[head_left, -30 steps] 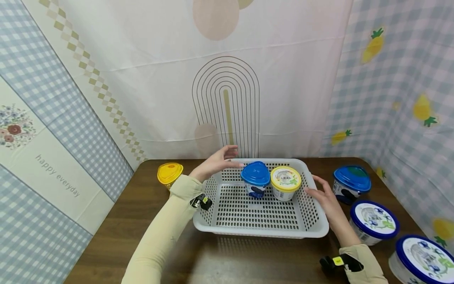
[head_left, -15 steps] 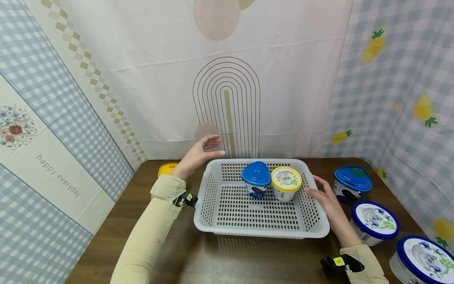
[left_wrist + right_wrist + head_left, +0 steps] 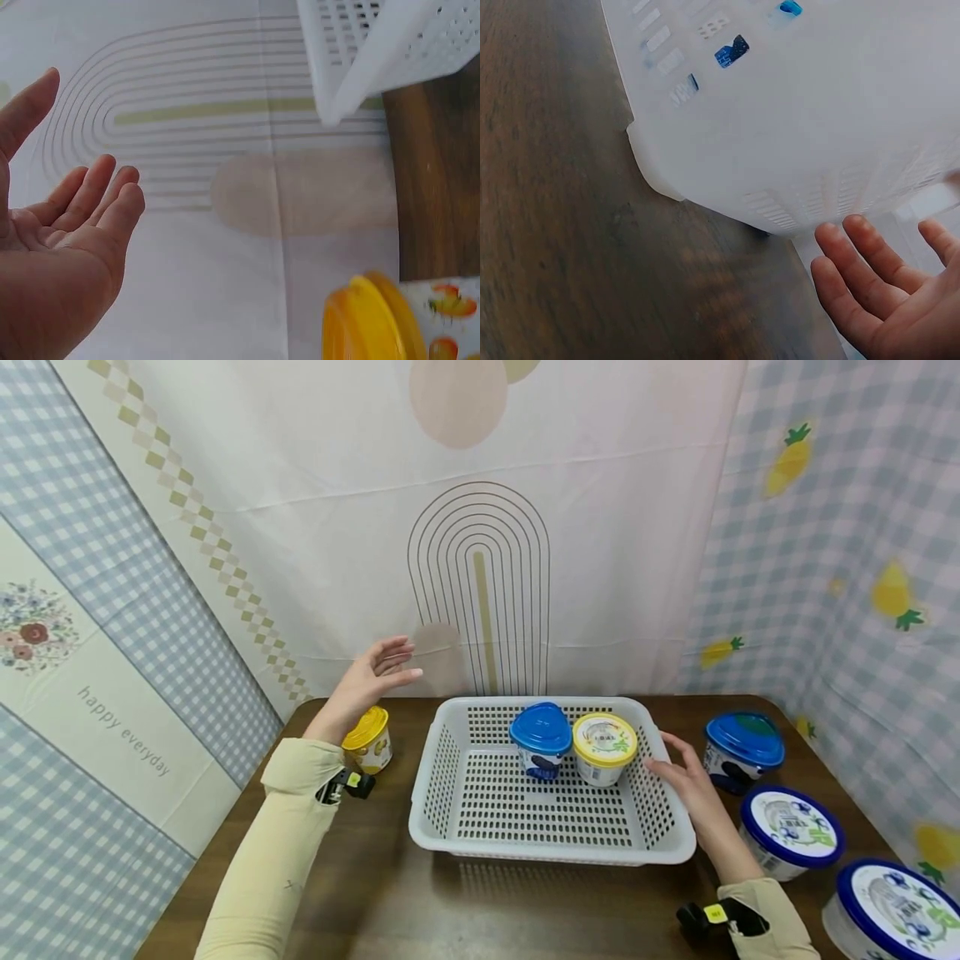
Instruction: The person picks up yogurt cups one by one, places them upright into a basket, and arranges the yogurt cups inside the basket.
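Observation:
My left hand (image 3: 367, 683) is raised above the table's back left, fingers loosely bent and nothing held. Just below it stands a tub with a yellow lid (image 3: 369, 739), partly behind my wrist. In the left wrist view the palm (image 3: 67, 255) faces up, apart from the yellow lid (image 3: 371, 322). My right hand (image 3: 690, 785) grips the right side of a light grey perforated basket (image 3: 551, 852), thumb over the rim. The right wrist view shows its fingers (image 3: 855, 281) along the basket's outer wall. Inside are a blue-lidded tub (image 3: 542, 739) and a yellow-lidded round tub (image 3: 604, 747).
Right of the basket stand a blue-lidded tub (image 3: 742, 747) and two round tubs with dark blue rims, one nearer the middle (image 3: 791, 827) and one at the front corner (image 3: 900, 910). A patterned cloth (image 3: 600, 527) hangs behind the brown table (image 3: 480, 918).
My left hand has moved left from over the basket to above the yellow-lidded tub at the table's left. The right hand and basket have stayed in place.

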A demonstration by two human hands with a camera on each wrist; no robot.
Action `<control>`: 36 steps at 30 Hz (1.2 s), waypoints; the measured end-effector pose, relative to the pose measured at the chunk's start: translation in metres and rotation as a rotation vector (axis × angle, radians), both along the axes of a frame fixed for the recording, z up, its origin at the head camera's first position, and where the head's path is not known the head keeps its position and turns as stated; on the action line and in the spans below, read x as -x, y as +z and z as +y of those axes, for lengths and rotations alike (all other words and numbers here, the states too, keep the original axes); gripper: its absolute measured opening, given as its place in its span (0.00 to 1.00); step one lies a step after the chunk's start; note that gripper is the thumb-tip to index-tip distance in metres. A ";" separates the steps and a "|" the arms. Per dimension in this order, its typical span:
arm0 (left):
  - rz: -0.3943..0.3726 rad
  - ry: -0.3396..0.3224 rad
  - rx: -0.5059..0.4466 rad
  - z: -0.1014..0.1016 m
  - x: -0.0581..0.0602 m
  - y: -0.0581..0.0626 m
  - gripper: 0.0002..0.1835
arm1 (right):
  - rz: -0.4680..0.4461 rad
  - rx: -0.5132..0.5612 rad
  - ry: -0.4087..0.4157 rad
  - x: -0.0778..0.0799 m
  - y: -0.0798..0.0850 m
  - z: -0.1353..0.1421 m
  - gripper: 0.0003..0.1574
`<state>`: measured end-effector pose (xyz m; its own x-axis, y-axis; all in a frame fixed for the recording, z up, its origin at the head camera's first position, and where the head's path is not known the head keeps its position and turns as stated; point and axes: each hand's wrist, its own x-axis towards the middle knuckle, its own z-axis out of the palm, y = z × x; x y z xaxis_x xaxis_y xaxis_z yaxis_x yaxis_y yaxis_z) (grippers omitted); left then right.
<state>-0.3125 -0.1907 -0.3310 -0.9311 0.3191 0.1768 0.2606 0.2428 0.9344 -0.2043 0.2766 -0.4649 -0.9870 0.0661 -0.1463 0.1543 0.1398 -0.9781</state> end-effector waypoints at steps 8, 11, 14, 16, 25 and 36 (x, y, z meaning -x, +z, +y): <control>0.040 0.074 0.004 -0.038 -0.013 0.003 0.41 | -0.007 0.018 0.000 0.000 -0.001 0.000 0.54; 0.045 0.117 0.019 -0.050 -0.016 0.003 0.42 | 0.000 0.026 0.003 -0.001 -0.001 0.001 0.53; 0.042 0.149 0.020 -0.061 -0.020 0.001 0.42 | 0.000 0.029 0.003 -0.001 0.000 0.001 0.53; 0.034 0.162 0.011 -0.066 -0.023 0.000 0.43 | 0.001 0.026 0.004 -0.001 0.000 0.002 0.53; 0.004 0.215 0.020 -0.085 -0.035 -0.012 0.45 | 0.006 0.029 0.014 0.000 0.000 0.003 0.53; -0.063 0.255 0.093 -0.099 -0.032 -0.052 0.47 | 0.007 0.043 0.012 0.000 -0.001 0.002 0.53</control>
